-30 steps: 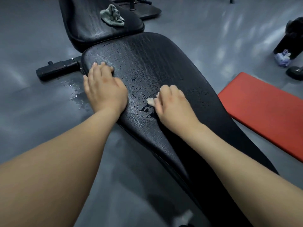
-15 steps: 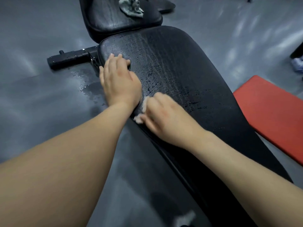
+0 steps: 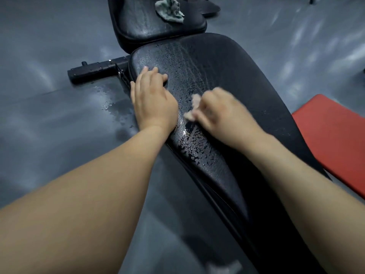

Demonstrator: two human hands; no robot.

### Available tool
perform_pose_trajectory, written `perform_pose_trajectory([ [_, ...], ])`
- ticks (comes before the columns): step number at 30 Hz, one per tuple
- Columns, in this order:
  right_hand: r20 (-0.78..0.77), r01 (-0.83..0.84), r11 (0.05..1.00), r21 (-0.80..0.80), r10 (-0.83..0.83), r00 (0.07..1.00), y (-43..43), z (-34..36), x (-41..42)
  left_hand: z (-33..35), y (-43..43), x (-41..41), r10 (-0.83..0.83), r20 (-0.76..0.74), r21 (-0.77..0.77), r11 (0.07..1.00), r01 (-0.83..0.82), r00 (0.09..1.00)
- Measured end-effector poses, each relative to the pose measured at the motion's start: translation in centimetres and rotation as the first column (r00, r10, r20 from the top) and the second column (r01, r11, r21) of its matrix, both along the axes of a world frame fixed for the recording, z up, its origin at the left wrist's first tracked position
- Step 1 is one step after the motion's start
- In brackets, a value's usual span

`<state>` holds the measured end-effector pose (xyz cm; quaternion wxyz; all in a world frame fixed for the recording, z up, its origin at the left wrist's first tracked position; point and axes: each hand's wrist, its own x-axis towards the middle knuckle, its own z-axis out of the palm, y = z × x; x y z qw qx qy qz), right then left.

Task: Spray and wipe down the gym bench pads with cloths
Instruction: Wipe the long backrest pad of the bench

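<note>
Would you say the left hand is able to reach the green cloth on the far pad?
Probably yes, with a forward stretch: the left hand lies flat and empty on the long pad, and nothing stands between it and the green cloth on the far pad.

A gym floor. A black padded bench with a separate seat pad stands on grey rubber flooring (a red mat lies beside it).

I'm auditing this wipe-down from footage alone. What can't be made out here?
Head view: pale cloth mostly hidden under the blurred right hand; its size is unclear.
Head view: long pad's near end covered by the right forearm.
Head view: green cloth and seat pad cut off by the top edge.
</note>
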<state>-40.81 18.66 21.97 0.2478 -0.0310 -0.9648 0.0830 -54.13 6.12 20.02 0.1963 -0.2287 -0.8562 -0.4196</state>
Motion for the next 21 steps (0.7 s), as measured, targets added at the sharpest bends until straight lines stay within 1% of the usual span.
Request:
perform_pose_trajectory([
  [1,0.011,0.165,0.986,-0.034,-0.165,0.986,1.5,0.3,-0.5,0.1,0.0,0.1,-0.002,0.001,-0.006,1.000,0.002,1.000],
  [2,0.042,0.308,0.949,-0.063,-0.305,0.951,2.5,0.4,-0.9,0.1,-0.1,0.1,-0.001,0.002,-0.008,1.000,0.001,1.000],
  [3,0.070,0.388,0.918,-0.082,-0.383,0.921,2.9,0.4,-1.0,0.1,-0.1,0.1,0.000,0.001,-0.009,1.000,0.000,1.000],
  [4,0.083,0.390,0.917,-0.085,-0.384,0.920,2.6,0.4,-0.6,0.2,-0.1,0.1,-0.001,-0.002,-0.010,1.000,0.001,1.000],
  [5,0.085,0.327,0.942,-0.077,-0.320,0.944,1.9,0.4,0.0,0.2,-0.1,0.1,0.000,-0.005,-0.013,1.000,0.000,1.000],
  [7,0.087,0.098,0.993,-0.064,-0.092,0.992,-0.4,0.3,1.9,0.1,-0.1,0.1,0.005,-0.022,-0.018,1.000,-0.006,1.000],
  [8,0.101,-0.022,0.998,-0.059,0.028,0.994,-1.5,0.4,3.0,0.1,-0.1,0.2,0.004,-0.029,-0.019,1.000,-0.005,1.000],
  [10,0.162,-0.233,0.972,-0.038,0.237,0.958,-2.3,0.4,4.9,0.2,-0.2,0.3,0.004,-0.025,-0.030,1.000,-0.005,1.000],
  [11,0.187,-0.299,0.954,-0.015,0.297,0.936,-1.8,0.4,5.5,0.3,-0.2,0.4,0.007,-0.021,-0.041,0.999,-0.008,1.000],
  [12,0.197,-0.317,0.948,0.014,0.308,0.931,-1.0,0.2,5.7,0.3,-0.3,0.4,0.012,-0.011,-0.049,0.999,-0.013,1.000],
  [13,0.178,-0.270,0.962,0.040,0.259,0.949,0.2,0.0,5.8,0.5,-0.3,0.4,0.016,-0.006,-0.061,0.998,-0.016,1.000],
  [15,0.076,-0.037,0.999,0.033,0.035,0.996,2.9,-0.4,5.7,0.6,-0.3,0.5,0.019,-0.002,-0.089,0.996,-0.019,1.000],
  [16,0.051,0.094,0.996,-0.001,-0.094,0.994,3.9,-0.6,5.7,0.7,-0.3,0.7,0.019,-0.002,-0.108,0.994,-0.019,1.000],
  [17,0.051,0.175,0.984,-0.032,-0.173,0.984,4.6,-0.9,5.7,0.8,-0.3,0.8,0.020,-0.003,-0.125,0.992,-0.020,1.000],
  [18,0.056,0.194,0.980,-0.045,-0.191,0.980,4.5,-1.2,6.0,0.9,-0.3,1.0,0.019,0.000,-0.149,0.989,-0.018,1.000],
  [19,0.057,0.162,0.986,-0.033,-0.160,0.986,4.0,-1.3,6.1,1.1,-0.2,1.1,0.023,0.008,-0.173,0.985,-0.021,1.000],
  [21,0.066,0.015,1.000,-0.015,-0.014,0.998,1.7,-1.3,7.7,1.6,0.0,1.5,0.030,0.035,-0.236,0.972,-0.021,0.999],
])
